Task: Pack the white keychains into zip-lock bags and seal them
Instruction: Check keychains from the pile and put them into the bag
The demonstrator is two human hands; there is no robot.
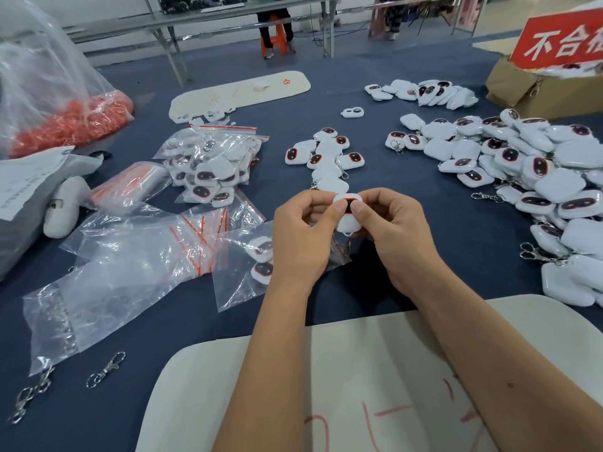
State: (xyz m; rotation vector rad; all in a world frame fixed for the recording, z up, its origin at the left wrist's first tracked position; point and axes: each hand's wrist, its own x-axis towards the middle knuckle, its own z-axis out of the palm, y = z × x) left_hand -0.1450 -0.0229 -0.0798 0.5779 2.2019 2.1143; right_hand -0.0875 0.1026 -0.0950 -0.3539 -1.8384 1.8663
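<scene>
- Tablecloth point(408, 93), dark blue, covers the work surface and carries all stock; a pale mat point(326, 370) lies at the near edge under the person's forearms.
- Loose keychain heap point(538, 177) occupies the right side, within reach of the right hand, so it likely serves as the unpacked supply. A smaller keychain cluster point(326, 154) lies straight ahead, just beyond both hands.
- Filled bags point(212, 161) are stacked left of centre, apart from the loose stock, which keeps finished work separate.
- Empty zip-lock bags point(137, 243) with red seal strips lie spread at near left, beside the left hand for pickup.
- Open bag point(241, 282) rests on the cloth under and left of the left hand; two keychains already sit inside it near the hand, and its mouth cannot be made out.
- Left hand point(303, 243) has curled fingers and its thumb pressed on the left edge of the held keychain point(348, 213).
- Right hand point(391, 233) mirrors it, thumb on the right edge, fingers curled behind.
- Held keychain sits between the two thumbs, dark window facing up, lifted above the bag rather than in it; its metal clasp hangs below, mostly hidden. The two-handed pinch suggests inspection or orientation before insertion.
- Loose clasps point(106, 370) lie at near left, away from the work.
</scene>
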